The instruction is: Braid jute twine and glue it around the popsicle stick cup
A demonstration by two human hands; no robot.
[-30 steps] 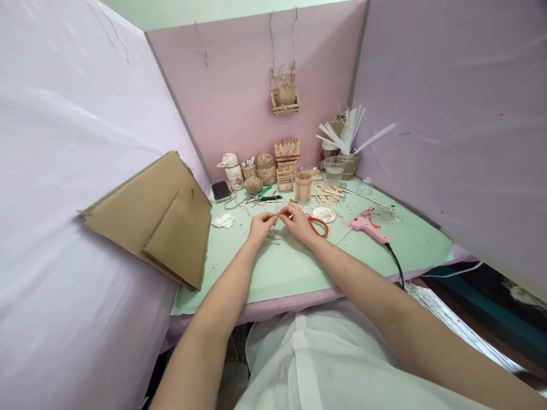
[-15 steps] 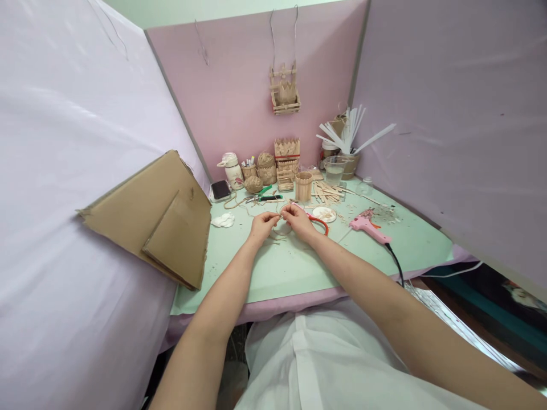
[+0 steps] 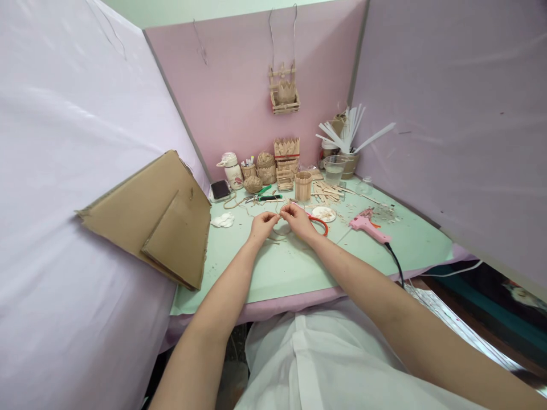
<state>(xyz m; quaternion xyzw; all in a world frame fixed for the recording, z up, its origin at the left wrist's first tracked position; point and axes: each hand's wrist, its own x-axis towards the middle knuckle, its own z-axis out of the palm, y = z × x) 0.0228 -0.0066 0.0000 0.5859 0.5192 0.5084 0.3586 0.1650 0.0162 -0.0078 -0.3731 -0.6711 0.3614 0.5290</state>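
Observation:
Over the middle of the green table [image 3: 299, 267], my left hand [image 3: 261, 225] and my right hand [image 3: 297, 219] are close together, fingertips pinched on a thin piece of jute twine [image 3: 278, 230] that loops down between them. Both hands are closed in a pinch. Red-handled scissors [image 3: 319, 223] lie just right of my right hand. A ball of twine [image 3: 253, 184] sits behind, with a strand trailing toward my hands.
A pink glue gun [image 3: 368, 226] with a black cord lies at right. Stick-built boxes [image 3: 286, 165], a stick cup [image 3: 303, 186], loose sticks [image 3: 327, 192], a glass [image 3: 334, 169], pliers [image 3: 265, 197], a phone [image 3: 220, 189] stand behind. Cardboard sheets [image 3: 158, 219] lean at left.
Both hands have shifted slightly away from me and stay pinched on the twine. Nothing else on the table has moved.

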